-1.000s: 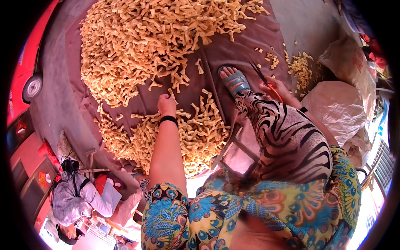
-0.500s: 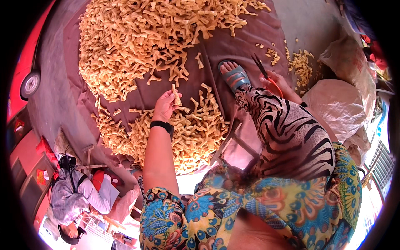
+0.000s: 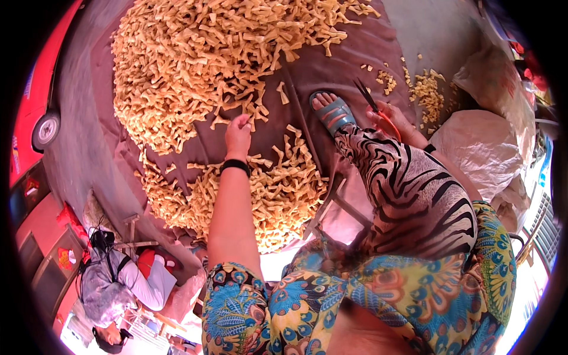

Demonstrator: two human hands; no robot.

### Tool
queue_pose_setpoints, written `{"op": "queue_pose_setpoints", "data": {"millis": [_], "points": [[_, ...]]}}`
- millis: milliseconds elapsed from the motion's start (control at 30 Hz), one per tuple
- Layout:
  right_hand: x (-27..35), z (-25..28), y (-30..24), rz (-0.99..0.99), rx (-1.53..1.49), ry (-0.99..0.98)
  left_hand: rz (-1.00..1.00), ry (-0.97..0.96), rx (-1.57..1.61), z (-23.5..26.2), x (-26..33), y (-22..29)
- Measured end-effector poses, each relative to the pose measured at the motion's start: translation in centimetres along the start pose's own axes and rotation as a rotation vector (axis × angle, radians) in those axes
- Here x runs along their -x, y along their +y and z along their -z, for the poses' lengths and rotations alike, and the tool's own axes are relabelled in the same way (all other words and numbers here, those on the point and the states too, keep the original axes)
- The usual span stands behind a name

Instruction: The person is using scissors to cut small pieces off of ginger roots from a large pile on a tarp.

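My left hand point(image 3: 238, 139) is stretched out over the brown cloth, at the near edge of a large pile of yellowish bone-shaped pieces point(image 3: 183, 65). Its fingers are closed, and one pale bone-shaped piece point(image 3: 252, 124) shows at their tips; the fingers partly hide the grip. Beneath my left forearm lies a smaller heap of similar pieces point(image 3: 284, 195). Beside my right knee, my right hand point(image 3: 403, 124) holds a pair of scissors with orange-red handles point(image 3: 387, 124) and dark blades point(image 3: 365, 93) pointing away from me.
The brown cloth point(image 3: 337, 62) covers the ground under both heaps. Small yellow offcuts point(image 3: 427, 93) lie beyond my sandaled foot point(image 3: 332, 111). Pale sacks point(image 3: 479, 151) stand at the right. A red vehicle point(image 3: 35, 94) is at the far left, and another person point(image 3: 109, 281) sits at lower left.
My left hand has moved forward from above the smaller heap to the large pile's edge, turning its back upward. The right hand with the scissors has hardly moved.
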State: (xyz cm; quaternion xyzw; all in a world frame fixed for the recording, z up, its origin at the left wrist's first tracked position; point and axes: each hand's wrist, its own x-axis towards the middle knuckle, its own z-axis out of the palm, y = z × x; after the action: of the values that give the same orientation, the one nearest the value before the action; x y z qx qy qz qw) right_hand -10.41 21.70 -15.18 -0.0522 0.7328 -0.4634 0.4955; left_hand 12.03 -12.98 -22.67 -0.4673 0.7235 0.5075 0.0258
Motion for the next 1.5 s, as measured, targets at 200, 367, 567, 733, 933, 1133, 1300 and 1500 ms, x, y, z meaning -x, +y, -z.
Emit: {"op": "queue_pose_setpoints", "data": {"millis": [200, 367, 567, 733, 933, 1133, 1300, 1500], "points": [[-0.1, -0.1, -0.8, 0.011, -0.009, 0.004, -0.076, -0.009, -0.197, -2.3, -2.6, -2.4], [0.1, 0.9, 0.0, -0.062, -0.035, -0.016, 0.405, -0.112, 0.228, 0.2, 0.1, -2.9], [-0.3, 0.0, 0.3, -0.069, -0.093, 0.035, -0.218, 0.1, -0.249, 1.1, -1.9, -1.2], [-0.4, 0.0, -0.2, -0.039, -0.066, 0.007, -0.317, -0.171, -0.567, -0.4, -2.5, 1.9], [-0.2, 0.7, 0.2, -0.062, -0.086, -0.018, -0.289, 0.003, -0.781, -0.4, 1.0, 1.2], [-0.2, -0.4, -0.6, -0.039, -0.066, -0.015, -0.041, 0.09, -0.706, -5.5, 3.4, 1.9], [0.1, -0.4, -0.9, -0.073, -0.103, -0.068, -0.089, 0.071, -0.572, -4.4, 2.8, 0.2], [-1.0, -0.2, 1.3, 0.244, 0.231, -0.067, 0.286, -0.388, 0.61, -3.4, 3.3, 5.5]]}}
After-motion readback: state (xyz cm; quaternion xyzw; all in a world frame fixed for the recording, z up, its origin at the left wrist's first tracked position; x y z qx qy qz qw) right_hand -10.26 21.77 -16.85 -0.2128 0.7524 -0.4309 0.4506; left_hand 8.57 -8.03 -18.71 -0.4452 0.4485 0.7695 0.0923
